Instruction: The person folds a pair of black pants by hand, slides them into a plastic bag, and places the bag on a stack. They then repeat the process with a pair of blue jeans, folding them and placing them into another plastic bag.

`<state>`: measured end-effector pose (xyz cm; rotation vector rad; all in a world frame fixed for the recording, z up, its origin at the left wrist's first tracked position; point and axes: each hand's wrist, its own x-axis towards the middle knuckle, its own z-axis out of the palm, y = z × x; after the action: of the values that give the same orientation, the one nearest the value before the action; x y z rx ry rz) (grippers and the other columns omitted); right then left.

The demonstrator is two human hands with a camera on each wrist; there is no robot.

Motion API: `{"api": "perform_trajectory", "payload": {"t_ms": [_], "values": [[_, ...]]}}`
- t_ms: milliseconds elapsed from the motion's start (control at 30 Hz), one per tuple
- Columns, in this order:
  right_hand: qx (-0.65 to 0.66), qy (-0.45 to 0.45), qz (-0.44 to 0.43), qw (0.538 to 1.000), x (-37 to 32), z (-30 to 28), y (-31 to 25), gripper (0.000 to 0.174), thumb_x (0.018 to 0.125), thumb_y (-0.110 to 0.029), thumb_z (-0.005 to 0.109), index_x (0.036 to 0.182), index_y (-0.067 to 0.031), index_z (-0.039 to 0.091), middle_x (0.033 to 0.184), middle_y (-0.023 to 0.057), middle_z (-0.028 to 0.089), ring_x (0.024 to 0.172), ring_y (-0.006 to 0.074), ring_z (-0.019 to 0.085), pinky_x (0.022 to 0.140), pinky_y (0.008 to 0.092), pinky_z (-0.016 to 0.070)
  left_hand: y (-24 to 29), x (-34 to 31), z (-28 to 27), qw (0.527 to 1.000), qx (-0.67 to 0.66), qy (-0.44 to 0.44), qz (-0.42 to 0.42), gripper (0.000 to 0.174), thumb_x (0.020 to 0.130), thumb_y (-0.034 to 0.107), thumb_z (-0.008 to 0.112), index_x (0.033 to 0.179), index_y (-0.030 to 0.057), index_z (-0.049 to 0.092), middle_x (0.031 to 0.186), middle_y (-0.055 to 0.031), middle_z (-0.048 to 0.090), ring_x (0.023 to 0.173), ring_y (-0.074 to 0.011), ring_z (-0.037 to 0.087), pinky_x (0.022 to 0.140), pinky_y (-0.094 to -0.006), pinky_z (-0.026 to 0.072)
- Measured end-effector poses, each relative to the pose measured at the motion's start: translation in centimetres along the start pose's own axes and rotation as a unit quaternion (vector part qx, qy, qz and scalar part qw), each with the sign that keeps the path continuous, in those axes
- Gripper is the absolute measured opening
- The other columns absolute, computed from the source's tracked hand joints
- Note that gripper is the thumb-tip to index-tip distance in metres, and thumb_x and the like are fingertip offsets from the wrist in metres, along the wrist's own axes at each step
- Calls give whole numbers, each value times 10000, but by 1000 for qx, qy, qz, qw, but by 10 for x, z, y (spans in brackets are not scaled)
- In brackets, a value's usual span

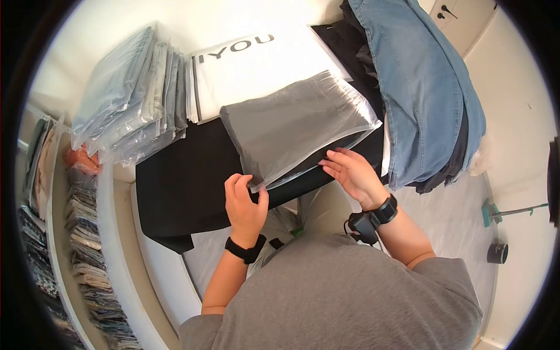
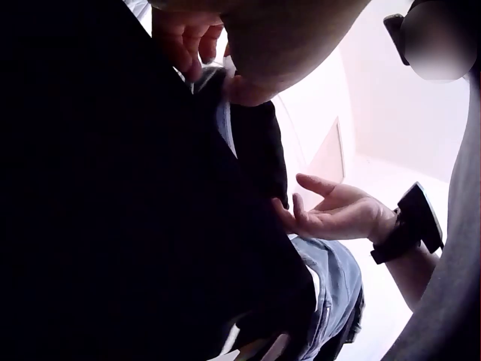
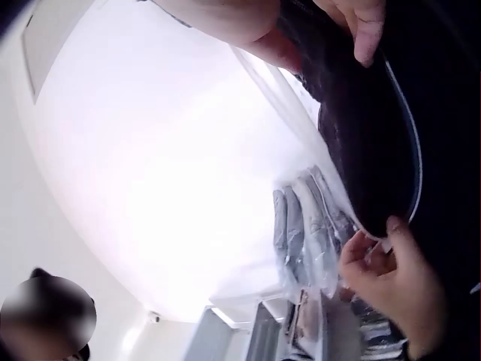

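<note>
A clear plastic bag with dark folded cloth inside lies on the black table cover, its long open edge facing the person. At its near left corner the left hand pinches the plastic between thumb and fingers; the right wrist view shows this left hand at the bag's end too. The right hand, fingers nearly straight and slightly bent, is at the right part of the bag's gaping mouth. Loosely extended fingers of the right hand show in the left wrist view; their exact contact with the plastic is unclear.
Bagged folded garments are stacked at the back left. White printed packages lie behind the bag. Blue denim drapes over the right side above darker cloth. Shelves with folded clothes stand at the left.
</note>
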<state>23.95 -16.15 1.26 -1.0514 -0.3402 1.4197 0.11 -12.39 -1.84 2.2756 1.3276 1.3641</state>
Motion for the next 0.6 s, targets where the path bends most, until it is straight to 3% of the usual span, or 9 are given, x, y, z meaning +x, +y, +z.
{"api": "perform_trajectory", "payload": {"t_ms": [33, 100, 133, 200, 233, 333, 400, 500, 600], "values": [[0, -4, 0, 1000, 4, 1, -1, 397, 871, -105, 616, 1177, 62, 425, 1031, 116, 551, 944, 199, 569, 819, 296, 476, 1, -1, 0, 999, -24, -13, -40, 366, 699, -27, 655, 1033, 12, 509, 1032, -148, 486, 801, -271, 551, 657, -347, 477], [108, -21, 95, 989, 15, 1, -2, 278, 856, -70, 623, 1085, 36, 506, 1002, 100, 551, 887, 176, 538, 802, 297, 478, 1, -3, 6, 996, -56, -1, -63, 354, 710, -46, 632, 1037, 9, 508, 1033, -150, 482, 791, -263, 551, 658, -348, 478], [106, -25, 95, 989, 20, 2, 0, 278, 856, -70, 623, 1085, 36, 506, 1002, 100, 551, 887, 176, 538, 802, 297, 478, 2, -3, 8, 992, -91, 8, -86, 343, 720, -65, 608, 1040, 6, 507, 1034, -152, 478, 781, -254, 551, 660, -349, 479], [174, -28, 119, 977, 34, 8, 5, 119, 848, -36, 622, 939, -18, 549, 962, 79, 547, 839, 165, 509, 759, 291, 471, 1, -2, 8, 994, -79, 9, -78, 339, 721, -99, 561, 1040, 1, 512, 1013, -166, 481, 794, -290, 549, 675, -371, 478], [178, -25, 132, 975, 40, 13, 5, 131, 831, -37, 641, 918, -35, 544, 942, 67, 554, 817, 160, 494, 747, 313, 453, -2, -2, 9, 997, -65, 15, -46, 341, 715, -103, 552, 1037, 1, 516, 1003, -173, 485, 800, -309, 548, 677, -377, 477], [55, 7, 93, 994, 37, 37, -1, 148, 823, -36, 646, 932, -47, 546, 925, 56, 557, 830, 160, 493, 760, 336, 435, -6, -3, 12, 997, -70, 18, 4, 345, 696, -109, 539, 1019, 12, 527, 968, -187, 501, 812, -351, 546, 678, -394, 474], [35, -7, 80, 996, 45, 43, 3, 198, 822, -61, 650, 989, -35, 547, 971, 61, 576, 884, 185, 529, 813, 369, 437, -7, -3, 13, 997, -54, 23, 50, 362, 688, -140, 530, 1012, 21, 518, 967, -142, 478, 710, -213, 500, 536, -277, 427], [195, -154, 68, 966, 70, 46, 13, 278, 858, -126, 623, 1088, 4, 535, 1073, 104, 596, 990, 239, 576, 882, 365, 448, -2, 1, 12, 996, -51, 15, 77, 333, 689, -120, 538, 990, 21, 534, 939, -153, 490, 701, -252, 514, 574, -321, 441], [99, -165, 120, 974, 90, 50, 0, 273, 885, -157, 597, 1099, -2, 531, 1070, 119, 597, 991, 241, 577, 887, 334, 450, 0, -1, 14, 995, -66, -1, 74, 328, 687, -119, 538, 984, 21, 540, 933, -152, 491, 689, -255, 516, 581, -321, 447]]}}
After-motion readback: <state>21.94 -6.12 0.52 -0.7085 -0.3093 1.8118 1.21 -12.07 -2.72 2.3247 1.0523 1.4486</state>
